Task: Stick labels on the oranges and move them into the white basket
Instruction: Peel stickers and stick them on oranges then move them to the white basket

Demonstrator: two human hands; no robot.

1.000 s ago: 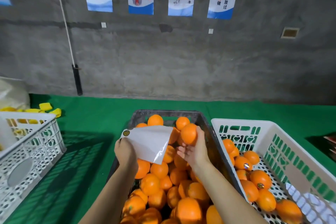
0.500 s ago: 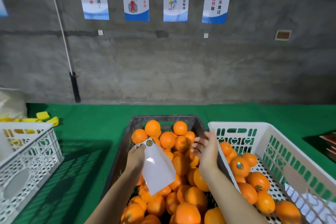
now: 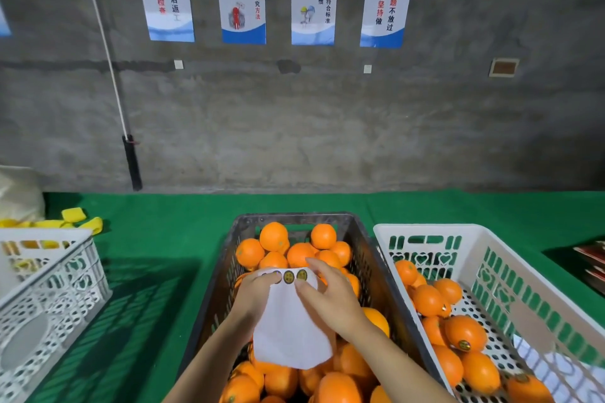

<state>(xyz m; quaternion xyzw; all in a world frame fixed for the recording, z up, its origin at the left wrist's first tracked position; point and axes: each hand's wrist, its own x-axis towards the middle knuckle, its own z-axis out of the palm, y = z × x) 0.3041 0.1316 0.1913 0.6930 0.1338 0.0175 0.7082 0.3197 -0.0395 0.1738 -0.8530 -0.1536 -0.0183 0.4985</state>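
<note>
White backing paper, a thin and floppy label sheet (image 3: 289, 324), drooped over the dark crate (image 3: 209, 298) as a person worked at a green-covered table (image 3: 170, 239). The left hand (image 3: 255, 293) held the sheet at its far left corner, fingers curled round the edge. The right hand (image 3: 330, 294) lay on the sheet's right side, its fingertips (image 3: 299, 285) bent in just beside a row of small round gold labels (image 3: 288, 276) along the far edge; whether it had already pinched one could not be told.

Unlabelled oranges (image 3: 278, 239) were heaped in the dark crate beneath both hands. Labelled fruit (image 3: 465, 334) lay in the white basket (image 3: 484, 239) just right of the crate, one showing a gold sticker. A second white crate (image 3: 49, 288) stood at the near left, with yellow pieces (image 3: 75, 219) beyond it.

The labels looked light and tacky, likely to curl or fold onto themselves, so each would best be lifted by its rim with a fingernail while the other hand kept the limp sheet taut. The oranges appeared firm, round and fairly heavy for one hand, with a waxy skin that could slip; a cupped grip round the middle would suit, and the label pressed flat on a smooth patch of peel.
</note>
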